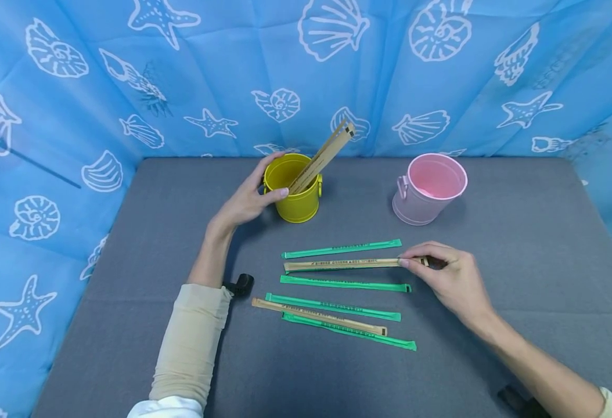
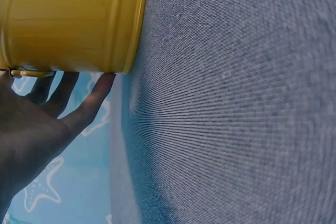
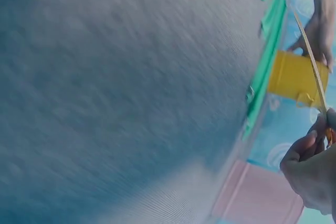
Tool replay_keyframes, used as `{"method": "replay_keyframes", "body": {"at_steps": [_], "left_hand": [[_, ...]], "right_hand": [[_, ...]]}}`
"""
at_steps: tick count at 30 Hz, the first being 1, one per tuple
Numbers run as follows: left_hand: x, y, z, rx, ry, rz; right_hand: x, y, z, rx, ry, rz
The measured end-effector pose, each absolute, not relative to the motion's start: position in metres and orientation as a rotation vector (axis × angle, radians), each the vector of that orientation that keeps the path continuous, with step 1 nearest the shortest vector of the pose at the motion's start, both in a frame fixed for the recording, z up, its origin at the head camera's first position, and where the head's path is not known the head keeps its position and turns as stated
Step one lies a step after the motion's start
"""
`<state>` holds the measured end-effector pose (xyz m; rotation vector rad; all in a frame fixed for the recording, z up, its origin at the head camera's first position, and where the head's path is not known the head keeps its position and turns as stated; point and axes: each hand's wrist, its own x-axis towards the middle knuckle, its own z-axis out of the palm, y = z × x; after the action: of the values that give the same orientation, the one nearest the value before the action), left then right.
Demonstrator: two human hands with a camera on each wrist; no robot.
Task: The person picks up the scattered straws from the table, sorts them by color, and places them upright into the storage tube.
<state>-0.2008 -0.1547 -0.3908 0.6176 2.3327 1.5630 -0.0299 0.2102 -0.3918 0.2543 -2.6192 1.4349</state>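
Pinching tan chopstick packet (image 1: pixel 355 265), right hand (image 1: pixel 454 281)

You're at a staged tabletop set, not a lived-in room: a grey mat (image 1: pixel 520 244) walled in by a blue seashell-print cloth (image 1: pixel 233 69).

Head looks down; both wrist views close, sharing the yellow bucket (image 1: pixel 294 191).

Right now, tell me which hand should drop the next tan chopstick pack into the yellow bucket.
The right hand: it already pinches the end of the tan chopstick pack lying on the mat. The left hand is occupied, holding the yellow bucket at its rim, which probably steadies it for the drop.
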Motion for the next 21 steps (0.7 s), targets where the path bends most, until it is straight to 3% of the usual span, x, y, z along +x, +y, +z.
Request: {"method": "replay_keyframes", "body": {"at_steps": [7,21], "left_hand": [[-0.186,-0.149,-0.364,0.638,2.304,1.576],[-0.185,-0.149,-0.362,0.628,2.33,1.545]], "right_hand": [[-0.042,0.216,-0.371,0.249,-2.536,1.53],[-0.059,0.214,-0.332,0.205,-2.36,1.558]]}}
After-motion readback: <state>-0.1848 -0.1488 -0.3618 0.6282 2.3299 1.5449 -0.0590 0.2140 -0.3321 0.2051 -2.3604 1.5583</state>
